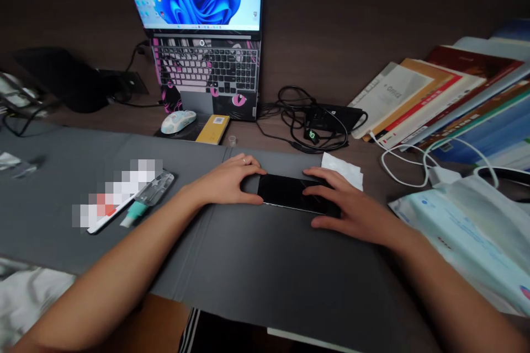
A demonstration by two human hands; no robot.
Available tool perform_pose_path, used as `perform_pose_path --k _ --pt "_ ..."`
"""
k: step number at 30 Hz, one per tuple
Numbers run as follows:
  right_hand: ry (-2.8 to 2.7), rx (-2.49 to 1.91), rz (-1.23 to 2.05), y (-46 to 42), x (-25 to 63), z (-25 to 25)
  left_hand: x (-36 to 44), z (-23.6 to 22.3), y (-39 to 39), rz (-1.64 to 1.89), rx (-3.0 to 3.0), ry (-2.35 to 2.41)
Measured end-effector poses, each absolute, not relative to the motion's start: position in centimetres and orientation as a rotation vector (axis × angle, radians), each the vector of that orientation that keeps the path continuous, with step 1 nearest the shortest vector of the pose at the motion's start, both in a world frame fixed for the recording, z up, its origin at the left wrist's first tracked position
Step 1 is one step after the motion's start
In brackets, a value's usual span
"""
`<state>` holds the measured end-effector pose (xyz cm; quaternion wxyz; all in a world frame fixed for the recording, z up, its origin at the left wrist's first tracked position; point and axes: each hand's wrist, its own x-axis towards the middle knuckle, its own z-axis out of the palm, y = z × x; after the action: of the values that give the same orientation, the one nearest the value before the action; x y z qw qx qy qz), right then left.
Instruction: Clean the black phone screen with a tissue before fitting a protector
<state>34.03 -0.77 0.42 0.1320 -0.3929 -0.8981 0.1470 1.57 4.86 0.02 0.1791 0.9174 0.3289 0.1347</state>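
Note:
A black smartphone (285, 193) lies on the grey desk mat (248, 265), dark screen up, its long side running left to right. My left hand (226, 179), with a ring on one finger, grips the phone's left end between thumb and fingers. Over the right end reaches my right hand (343, 204), fingers stretched and apart. One of its fingertips is on or just above the screen, and its thumb extends near the close edge. Behind that hand, a white tissue (342, 170) is partly covered by its fingers. Left of my left forearm lies a clear bottle with a teal cap (134, 213).
An open laptop (207, 66) stands at the back, with a mouse (178, 122) and yellow box (212, 129) before it. Black cables (306, 121) tangle beside leaning books (434, 94). A light-blue wipes pack (464, 231) sits at right; a partly pixelated white item (120, 198) at left.

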Motion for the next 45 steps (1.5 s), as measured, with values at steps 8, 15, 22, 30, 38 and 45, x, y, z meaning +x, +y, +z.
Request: perform_pose_path --k 8,15,22,30,38,45 --pt "-2.659 -1.127 0.325 -0.8 32.9 0.5 1.5 0.0 5.1 0.415 2.569 0.92" --pt "-2.78 -1.095 0.401 0.6 28.7 1.8 1.4 -0.5 5.5 0.447 2.551 0.903" --pt "-2.802 -1.049 0.458 1.9 25.9 2.6 1.3 -0.9 5.5 0.472 2.547 0.895" --pt "-2.73 -1.189 0.372 0.6 30.9 2.5 1.3 -1.0 5.6 0.478 2.541 0.891" --pt "-2.663 -1.348 0.312 -2.7 35.8 2.2 1.4 -1.0 5.5 0.454 2.526 0.881" --pt "-2.618 -1.343 0.356 -3.0 34.8 2.3 1.3 -1.3 5.4 0.49 2.538 0.846"
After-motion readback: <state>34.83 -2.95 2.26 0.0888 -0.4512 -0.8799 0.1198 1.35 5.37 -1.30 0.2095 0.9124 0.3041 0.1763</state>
